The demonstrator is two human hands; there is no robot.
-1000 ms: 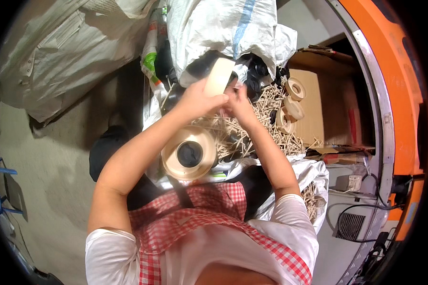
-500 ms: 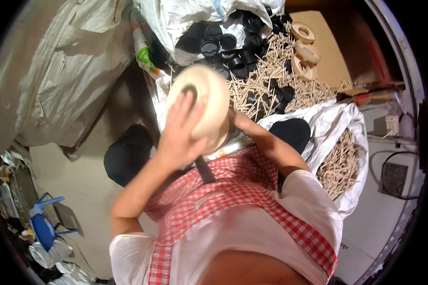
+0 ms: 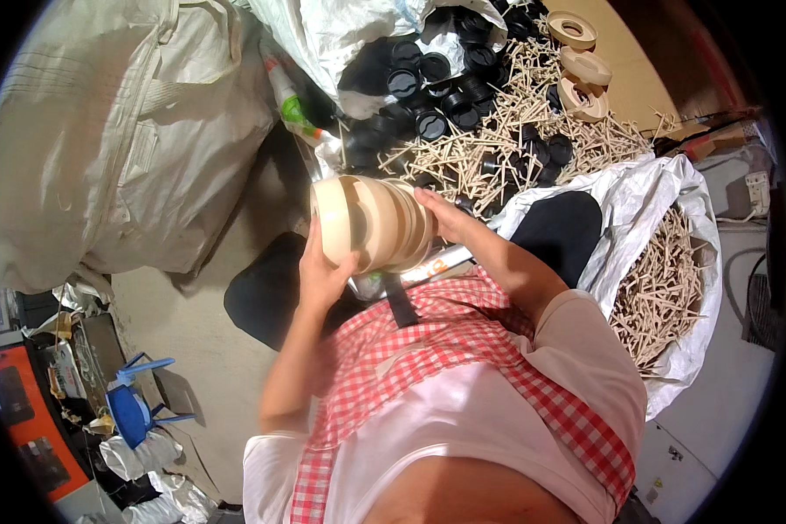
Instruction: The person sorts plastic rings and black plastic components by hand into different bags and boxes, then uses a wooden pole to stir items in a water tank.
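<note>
So both hands are clamped on a smooth, pale beige spool made of stacked discs (image 3: 374,224), held up in front of the chest, tipped on its side. The left hand (image 3: 323,272) cups the wide end from below with fingers curled round the rim, and the right hand (image 3: 450,218) presses flat against the other end. Behind it there's a messy heap of thin pale wooden sticks (image 3: 506,140) mixed with round black plastic caps (image 3: 428,79), plus three more beige rings (image 3: 581,70). A white woven sack (image 3: 672,288) full of sticks sits right, a big grey-white bag (image 3: 105,131) crowds the left, with bare concrete floor (image 3: 183,341) between.
</note>
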